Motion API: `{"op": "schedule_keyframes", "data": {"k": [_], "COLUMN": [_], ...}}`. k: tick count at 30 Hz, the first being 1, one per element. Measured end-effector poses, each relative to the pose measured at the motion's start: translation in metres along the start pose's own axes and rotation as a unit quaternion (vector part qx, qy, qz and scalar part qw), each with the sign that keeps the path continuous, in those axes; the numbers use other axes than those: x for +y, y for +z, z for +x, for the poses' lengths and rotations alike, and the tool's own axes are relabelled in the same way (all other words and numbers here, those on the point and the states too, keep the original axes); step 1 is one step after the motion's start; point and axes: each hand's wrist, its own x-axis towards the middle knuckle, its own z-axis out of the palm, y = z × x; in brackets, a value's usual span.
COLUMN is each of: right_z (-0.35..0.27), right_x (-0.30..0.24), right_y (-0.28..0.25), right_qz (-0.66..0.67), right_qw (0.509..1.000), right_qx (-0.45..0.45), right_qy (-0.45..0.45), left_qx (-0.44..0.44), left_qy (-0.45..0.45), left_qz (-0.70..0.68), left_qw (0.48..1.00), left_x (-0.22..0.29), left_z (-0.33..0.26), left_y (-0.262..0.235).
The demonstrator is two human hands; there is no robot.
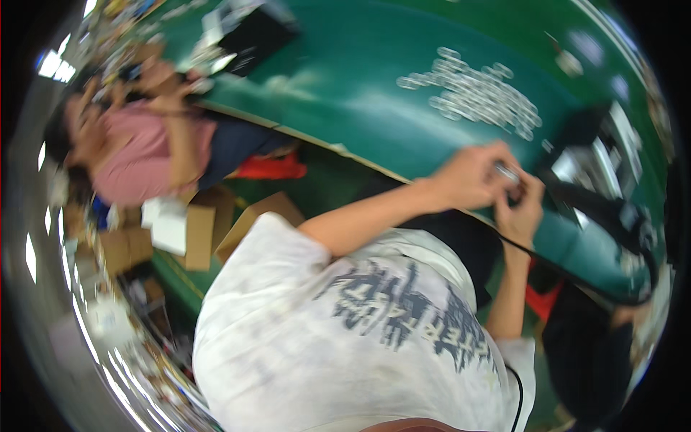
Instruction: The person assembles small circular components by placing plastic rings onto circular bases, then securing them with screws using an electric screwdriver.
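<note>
My left hand (476, 173) is closed in a pinch on a small shiny silvery piece (507, 171), blurred, its exact kind unclear. Close against it, my right hand (524, 210) has its fingers closed round a small dark thing (515, 193), mostly hidden by the fingers. Both hands meet over the front edge of the green table (345, 108). Beyond them lies a loose cluster of small, pale ring-shaped pieces (475, 90), spread flat on the tabletop.
To the right stands a black box (576, 140) with silvery contents, beside a black strap or cable (612, 216). At far left a co-worker in a pink shirt (147, 155) sits near another dark box (263, 36). Open cardboard cartons (201, 230) stand behind my left arm.
</note>
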Motion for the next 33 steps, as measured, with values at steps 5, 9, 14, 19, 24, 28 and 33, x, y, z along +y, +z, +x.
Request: {"op": "schedule_keyframes", "data": {"k": [5,9,14,19,24,28,33], "right_z": [-0.007,0.0,-0.026,0.033,0.055,0.054,0.052], "right_x": [0.007,-0.019,-0.011,-0.023,-0.063,-0.044,-0.04], "right_y": [-0.004,-0.013,-0.056,-0.121,-0.089,-0.092,-0.094], "right_qz": [0.037,0.024,-0.069,-0.041,0.138,0.298,0.381], "right_qw": [0.999,0.998,0.97,0.934,0.964,0.932,0.898], "right_qx": [-0.006,-0.05,0.196,0.268,0.189,0.157,0.128], "right_qy": [0.009,0.009,-0.13,-0.233,-0.122,-0.135,-0.178], "left_qx": [0.032,0.03,0.005,0.003,-0.021,-0.021,-0.02], "left_qy": [0.045,0.047,0.031,0.03,0.036,0.029,0.044], "left_qz": [0.03,0.025,0.013,0.024,0.043,0.043,0.05], "left_qw": [0.998,0.998,0.999,0.999,0.998,0.998,0.998], "left_x": [0.006,0.001,0.004,0.007,0.008,0.008,0.007], "left_z": [-0.007,-0.005,-0.002,-0.001,0.005,0.004,0.012], "left_y": [0.003,0.002,0.0,-0.002,0.006,0.007,0.011]}}
